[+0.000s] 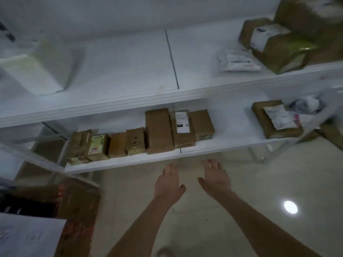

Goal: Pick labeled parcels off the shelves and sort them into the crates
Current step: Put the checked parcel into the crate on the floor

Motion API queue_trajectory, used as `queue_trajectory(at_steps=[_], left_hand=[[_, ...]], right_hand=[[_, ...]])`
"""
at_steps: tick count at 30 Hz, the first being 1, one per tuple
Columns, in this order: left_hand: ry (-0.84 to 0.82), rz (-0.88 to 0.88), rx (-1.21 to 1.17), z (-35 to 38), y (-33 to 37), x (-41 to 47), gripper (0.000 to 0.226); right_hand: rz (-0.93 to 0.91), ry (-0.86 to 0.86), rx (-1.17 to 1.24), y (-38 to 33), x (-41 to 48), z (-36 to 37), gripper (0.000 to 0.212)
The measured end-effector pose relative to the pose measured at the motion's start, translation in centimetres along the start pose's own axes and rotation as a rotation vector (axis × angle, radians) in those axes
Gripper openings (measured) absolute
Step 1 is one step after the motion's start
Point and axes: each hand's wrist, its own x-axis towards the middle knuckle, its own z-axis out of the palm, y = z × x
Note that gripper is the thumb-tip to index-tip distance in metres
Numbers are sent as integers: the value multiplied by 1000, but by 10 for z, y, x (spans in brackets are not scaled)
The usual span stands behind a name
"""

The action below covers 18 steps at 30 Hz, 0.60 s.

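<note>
A glossy pale beige tiled floor [241, 182] fills the lower middle and right of the view, with faint grout lines crossing it. A bright round white reflection of a lamp [290, 207] sits on the floor towards the right. A plain white wall [130, 12] spans the top. In the lower left corner lies a blurred white sheet with faint grey marks [27, 236], just beside a brown cardboard box with red print [79, 199].

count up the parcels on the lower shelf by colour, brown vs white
brown parcels: 8 (7 in a row, 1 apart at the right)
white pouch: 1, lying on the right-hand brown one
total: 9
The crumpled plastic at the far right is too blurred to count.
</note>
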Motion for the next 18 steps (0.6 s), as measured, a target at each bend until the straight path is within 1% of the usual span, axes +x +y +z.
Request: queue_trajectory(at_steps=[5,8,11,13,15,18], left_hand=[[-67,77,23,17,52,73,72],[-82,92,23,28,70,129,72],[-75,59,-8,43,78,191,68],[-80,-28,-121,51,79,227,63],[-57,-144,-320,57,78,261,61],[44,-210,-517,59,73,309,64]], right_hand=[[99,21,45,65,46,-16,65],[160,17,81,100,96,-21,66],[211,16,156,126,161,-22,66],[278,-60,300,136,201,-17,70],[319,-174,486,140,234,-8,78],[286,-262,646,141,275,3,84]])
